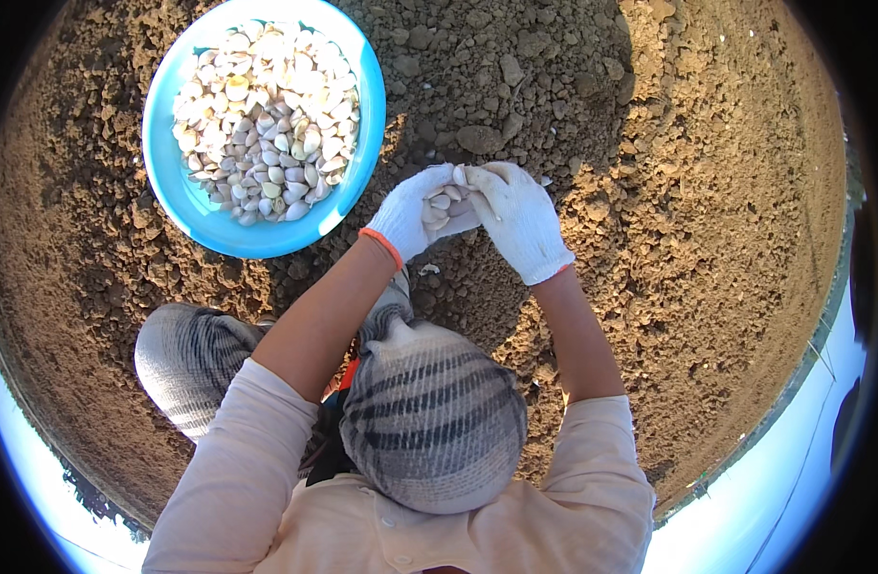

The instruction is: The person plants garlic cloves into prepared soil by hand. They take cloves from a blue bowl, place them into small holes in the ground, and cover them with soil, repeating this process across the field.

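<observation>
My left hand (408, 209), in a white knit glove with an orange cuff, is cupped around several garlic cloves (441, 204). My right hand (519, 215), gloved the same way, meets it at the fingertips. One clove (459, 174) sits between the fingertips of the two hands; which hand grips it I cannot tell. Part of the handful is hidden by the fingers. To the left of my hands stands a blue plastic basin (261, 244), holding a heap of loose garlic cloves (281, 143), partly in shade.
Loose, cloddy brown soil (697, 237) spreads all around. Larger clods (480, 139) lie beyond my hands. My bent knees, in striped grey trousers (435, 416), are below my arms. A pale flake (429, 269) lies on the soil near my left wrist.
</observation>
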Demonstrator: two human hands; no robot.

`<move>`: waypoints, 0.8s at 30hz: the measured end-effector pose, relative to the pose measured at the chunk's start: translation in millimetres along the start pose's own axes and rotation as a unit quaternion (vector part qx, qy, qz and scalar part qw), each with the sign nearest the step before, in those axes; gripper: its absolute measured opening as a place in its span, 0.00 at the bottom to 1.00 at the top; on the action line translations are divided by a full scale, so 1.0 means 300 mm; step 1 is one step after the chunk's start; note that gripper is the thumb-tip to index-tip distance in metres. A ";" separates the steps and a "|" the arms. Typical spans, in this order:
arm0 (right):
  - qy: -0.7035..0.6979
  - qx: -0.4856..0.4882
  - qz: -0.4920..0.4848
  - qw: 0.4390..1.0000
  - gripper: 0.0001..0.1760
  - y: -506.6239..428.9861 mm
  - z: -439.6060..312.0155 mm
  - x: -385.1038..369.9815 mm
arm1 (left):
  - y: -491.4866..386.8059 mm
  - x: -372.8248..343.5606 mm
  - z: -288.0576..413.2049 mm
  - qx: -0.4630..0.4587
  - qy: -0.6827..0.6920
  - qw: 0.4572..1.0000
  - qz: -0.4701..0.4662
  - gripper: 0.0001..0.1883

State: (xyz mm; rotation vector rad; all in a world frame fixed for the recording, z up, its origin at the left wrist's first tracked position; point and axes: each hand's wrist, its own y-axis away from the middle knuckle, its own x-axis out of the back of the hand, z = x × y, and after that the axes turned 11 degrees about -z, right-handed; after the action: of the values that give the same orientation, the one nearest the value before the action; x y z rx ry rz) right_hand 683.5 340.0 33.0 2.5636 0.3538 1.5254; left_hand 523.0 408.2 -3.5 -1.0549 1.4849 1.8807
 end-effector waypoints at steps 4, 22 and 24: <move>-0.100 -0.018 0.012 0.995 0.14 0.016 -0.013 -0.009 | 0.001 0.002 0.004 -0.046 0.002 0.999 -0.012 0.14; -0.219 -0.309 0.215 0.900 0.15 -0.255 0.584 0.008 | 0.099 0.226 -0.147 0.030 0.019 0.998 0.058 0.15; -0.065 -0.300 0.172 0.936 0.14 -0.318 0.632 -0.016 | 0.118 0.250 -0.164 0.033 0.039 0.997 0.056 0.15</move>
State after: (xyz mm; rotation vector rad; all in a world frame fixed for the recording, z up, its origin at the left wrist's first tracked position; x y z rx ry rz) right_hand 835.5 430.9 -84.2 2.2701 -0.5280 1.2757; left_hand 465.5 346.4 -50.2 -1.0447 1.6710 1.8719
